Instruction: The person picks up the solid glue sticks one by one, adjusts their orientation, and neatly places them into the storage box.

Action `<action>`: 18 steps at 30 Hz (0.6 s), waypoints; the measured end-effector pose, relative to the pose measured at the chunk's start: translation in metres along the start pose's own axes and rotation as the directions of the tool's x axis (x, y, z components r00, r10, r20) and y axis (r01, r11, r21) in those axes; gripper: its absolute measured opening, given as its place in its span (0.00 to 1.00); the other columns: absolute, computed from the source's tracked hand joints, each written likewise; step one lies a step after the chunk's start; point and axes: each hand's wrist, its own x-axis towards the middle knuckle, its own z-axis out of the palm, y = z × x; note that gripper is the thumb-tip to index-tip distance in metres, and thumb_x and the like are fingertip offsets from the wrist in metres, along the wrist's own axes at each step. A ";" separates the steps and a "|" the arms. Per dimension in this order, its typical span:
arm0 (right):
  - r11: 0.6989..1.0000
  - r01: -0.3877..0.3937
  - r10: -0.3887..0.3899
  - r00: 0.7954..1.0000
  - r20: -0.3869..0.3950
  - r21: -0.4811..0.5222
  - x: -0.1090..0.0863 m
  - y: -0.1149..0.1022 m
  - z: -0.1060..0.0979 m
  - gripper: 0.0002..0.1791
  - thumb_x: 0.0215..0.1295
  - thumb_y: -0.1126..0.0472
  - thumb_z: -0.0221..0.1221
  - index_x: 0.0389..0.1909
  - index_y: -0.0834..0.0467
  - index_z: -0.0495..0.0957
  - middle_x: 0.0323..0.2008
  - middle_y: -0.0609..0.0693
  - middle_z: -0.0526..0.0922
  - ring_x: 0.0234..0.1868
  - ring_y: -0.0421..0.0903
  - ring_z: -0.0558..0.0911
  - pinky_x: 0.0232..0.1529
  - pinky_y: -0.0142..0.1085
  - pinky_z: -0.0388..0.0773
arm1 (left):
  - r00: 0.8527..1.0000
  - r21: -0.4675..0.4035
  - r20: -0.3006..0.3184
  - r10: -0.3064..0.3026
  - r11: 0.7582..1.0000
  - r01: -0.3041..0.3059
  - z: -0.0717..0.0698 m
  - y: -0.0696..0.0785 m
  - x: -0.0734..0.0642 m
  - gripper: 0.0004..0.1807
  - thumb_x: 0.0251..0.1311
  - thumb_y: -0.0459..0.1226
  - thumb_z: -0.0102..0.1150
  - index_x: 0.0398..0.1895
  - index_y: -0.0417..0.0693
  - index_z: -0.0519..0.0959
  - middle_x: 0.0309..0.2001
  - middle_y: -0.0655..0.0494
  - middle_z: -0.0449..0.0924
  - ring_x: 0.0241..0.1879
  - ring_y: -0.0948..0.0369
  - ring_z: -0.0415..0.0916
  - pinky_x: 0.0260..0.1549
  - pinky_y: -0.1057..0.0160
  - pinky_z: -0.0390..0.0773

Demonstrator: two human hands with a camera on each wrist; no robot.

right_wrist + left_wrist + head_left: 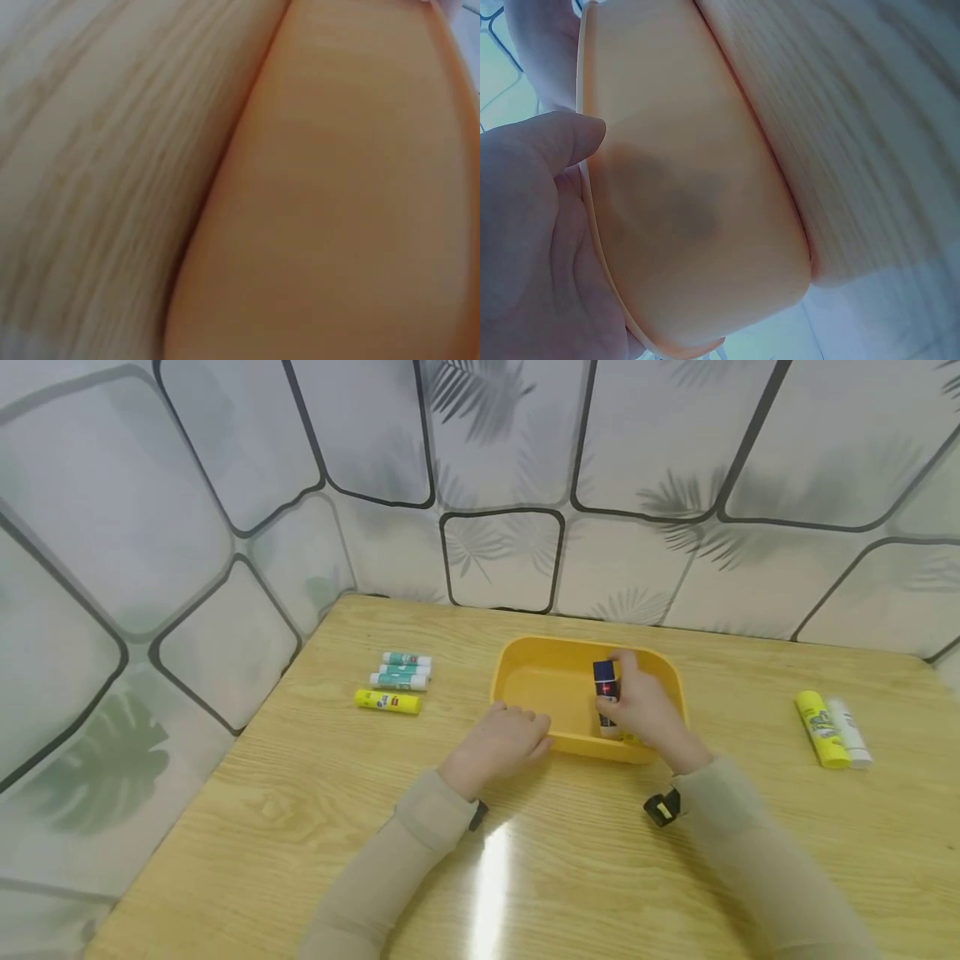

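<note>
Worktop (247, 827): pale wood grain, fills most of the lower frame. Looks smooth; I judge round things could roll on it.

Yellow bin (551, 693): centre, a little to the right. If I drag on its near rim harder than intended, it could tip or skid.

Fingers of my left hand (504, 742): hooked over the near rim at the bin's left, thumb against the outer wall in the left wrist view. Should that hold slacken, the bin may shift under the other side's work.

Fingers of my right hand (643, 700): gripping the dark blue tube (605, 685) inside the bin's right half, just right of frame centre. Cannot tell whether its lower end touches the bin floor. Likely faults: tube slipping from a loose pinch, or catching the near rim if lifted too low.

Yellow stick (822, 729), right of frame, close beside a white stick (850, 733): a knock could roll both.

Second yellow stick (387, 702), left of centre, near three teal-and-white sticks (405, 670): same hazard, if the bin gets shoved leftwards.

Yellow patch (630, 738) below my right hand: too hidden to identify; might obstruct the fingers.
</note>
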 end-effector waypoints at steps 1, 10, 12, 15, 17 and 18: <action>1.000 0.003 -0.003 1.000 0.006 -0.012 0.000 0.001 0.001 0.33 0.53 0.64 0.55 0.58 0.64 0.50 0.28 0.63 0.75 0.20 0.48 0.74 0.19 0.36 0.71 | 1.000 -0.001 0.002 0.001 1.000 -0.001 0.000 0.000 0.000 0.13 0.66 0.47 0.36 0.31 0.51 0.69 0.24 0.60 0.68 0.24 0.62 0.65 0.29 0.65 0.60; 0.991 0.000 0.002 1.000 0.022 -0.131 0.003 0.007 0.006 0.31 0.53 0.59 0.58 0.54 0.63 0.54 0.23 0.60 0.75 0.16 0.46 0.71 0.15 0.36 0.67 | 1.000 0.013 0.003 0.001 1.000 -0.001 0.000 0.001 0.000 0.14 0.66 0.47 0.36 0.32 0.51 0.69 0.25 0.60 0.69 0.25 0.62 0.66 0.29 0.64 0.60; 0.988 -0.006 0.010 1.000 0.021 -0.153 0.004 0.007 0.005 0.31 0.52 0.58 0.58 0.53 0.62 0.54 0.23 0.59 0.75 0.16 0.47 0.71 0.15 0.36 0.66 | 1.000 0.010 0.004 -0.003 1.000 0.003 0.000 0.001 0.000 0.14 0.66 0.48 0.36 0.32 0.51 0.69 0.25 0.60 0.69 0.25 0.62 0.66 0.29 0.64 0.60; 0.986 -0.018 0.023 0.999 0.027 -0.168 0.006 0.008 0.005 0.31 0.52 0.57 0.58 0.53 0.62 0.55 0.24 0.59 0.76 0.17 0.48 0.71 0.16 0.37 0.66 | 1.000 0.008 0.005 -0.009 1.000 0.009 0.000 0.001 0.000 0.14 0.66 0.48 0.36 0.32 0.51 0.69 0.26 0.60 0.70 0.25 0.61 0.66 0.29 0.64 0.60; 0.984 -0.029 0.036 0.999 0.036 -0.176 0.007 0.008 0.005 0.31 0.52 0.56 0.58 0.53 0.62 0.55 0.24 0.60 0.76 0.17 0.48 0.71 0.16 0.37 0.66 | 1.000 0.012 0.006 -0.011 1.000 0.011 0.000 0.001 0.001 0.14 0.66 0.48 0.36 0.32 0.51 0.69 0.26 0.59 0.70 0.26 0.61 0.66 0.30 0.64 0.60; 0.983 -0.037 0.045 0.998 0.041 -0.180 0.007 0.009 0.005 0.31 0.51 0.56 0.57 0.53 0.62 0.55 0.24 0.59 0.76 0.17 0.48 0.71 0.15 0.37 0.66 | 1.000 0.014 0.006 -0.010 1.000 0.010 0.000 0.001 0.001 0.14 0.66 0.48 0.36 0.33 0.51 0.69 0.26 0.59 0.70 0.26 0.61 0.66 0.29 0.64 0.60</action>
